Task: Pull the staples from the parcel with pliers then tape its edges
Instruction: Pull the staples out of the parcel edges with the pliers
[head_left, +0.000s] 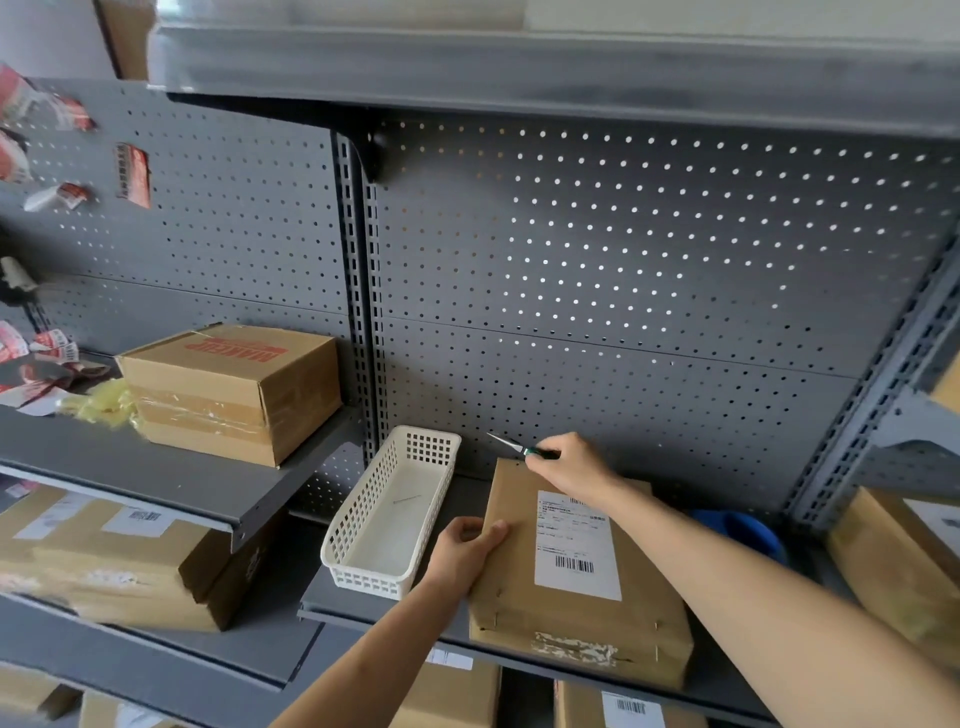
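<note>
- White basket stands just left of the parcel, on the same grey shelf.
- Left hand clasps the parcel's left edge, thumb on top.
- Right hand, at the parcel's far edge, grips green-handled pliers, tips pointing left, past the parcel's far-left corner.
</note>
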